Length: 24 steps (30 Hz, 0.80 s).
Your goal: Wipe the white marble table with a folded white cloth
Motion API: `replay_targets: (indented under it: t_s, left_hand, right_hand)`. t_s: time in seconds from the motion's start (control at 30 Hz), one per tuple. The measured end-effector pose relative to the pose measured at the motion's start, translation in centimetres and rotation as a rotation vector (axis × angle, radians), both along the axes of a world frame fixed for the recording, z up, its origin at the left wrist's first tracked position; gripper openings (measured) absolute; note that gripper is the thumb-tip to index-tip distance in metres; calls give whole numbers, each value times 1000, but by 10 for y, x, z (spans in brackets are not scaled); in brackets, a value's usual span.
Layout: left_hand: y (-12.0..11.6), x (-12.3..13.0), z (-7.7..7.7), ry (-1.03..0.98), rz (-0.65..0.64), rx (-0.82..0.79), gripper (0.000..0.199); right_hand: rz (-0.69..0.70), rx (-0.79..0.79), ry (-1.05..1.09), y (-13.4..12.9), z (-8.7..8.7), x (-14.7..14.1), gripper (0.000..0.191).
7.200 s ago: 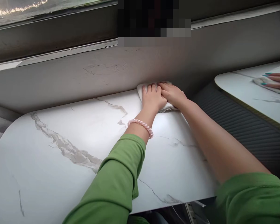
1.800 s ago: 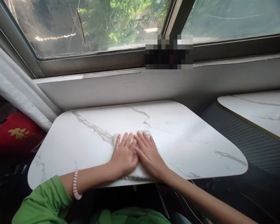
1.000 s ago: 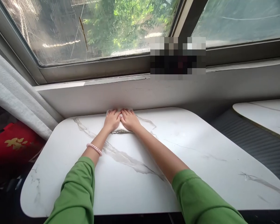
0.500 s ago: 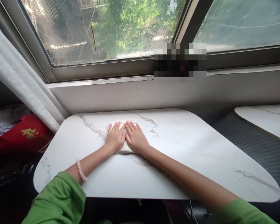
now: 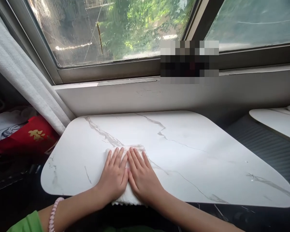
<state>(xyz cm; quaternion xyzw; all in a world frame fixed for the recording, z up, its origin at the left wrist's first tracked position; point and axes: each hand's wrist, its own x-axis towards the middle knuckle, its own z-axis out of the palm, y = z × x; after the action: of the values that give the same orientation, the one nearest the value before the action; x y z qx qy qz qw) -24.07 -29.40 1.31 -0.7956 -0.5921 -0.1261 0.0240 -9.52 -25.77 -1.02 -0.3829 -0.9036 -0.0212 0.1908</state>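
A folded white cloth (image 5: 129,196) lies on the white marble-patterned tabletop (image 5: 183,161), its near edge at the table's front edge. My left hand (image 5: 114,174) rests flat on the left part of the cloth, fingers stretched out away from me. Beside it my right hand (image 5: 142,175) presses flat on the right part, also with straight fingers. The two thumbs meet or nearly meet over the middle. A pink coiled band (image 5: 53,214) circles my left wrist.
A window (image 5: 111,32) and its sill run along the back wall. To the left hang a light curtain (image 5: 21,64) and a red bag (image 5: 31,137) with gold marking beside some cloth. At the right, another white tabletop (image 5: 275,120) stands over a dark ribbed surface (image 5: 261,141).
Both hands have drawn the cloth back toward me, from the middle of the table to its front edge. The view has shifted slightly.
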Motion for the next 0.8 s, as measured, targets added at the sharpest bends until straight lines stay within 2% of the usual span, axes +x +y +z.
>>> replay_targets:
  t_s: [0.17, 0.33, 0.47, 0.63, 0.8]
  left_hand:
    - [3, -8, 0, -9, 36, -52, 49]
    - [33, -26, 0, 4, 97, -114, 54]
    - [77, -51, 4, 21, 155, -174, 53]
    - [145, -87, 10, 42, 297, -255, 55]
    - [199, -115, 4, 30, 322, -164, 54]
  right_hand:
    - [77, -51, -21, 9, 5, -3, 57]
    - [103, -80, -66, 40, 9, -23, 57]
    - [38, -100, -57, 79, 12, -59, 56]
    - [2, -138, -28, 142, 13, -110, 55]
    - [-53, -160, 11, 193, 11, -143, 55]
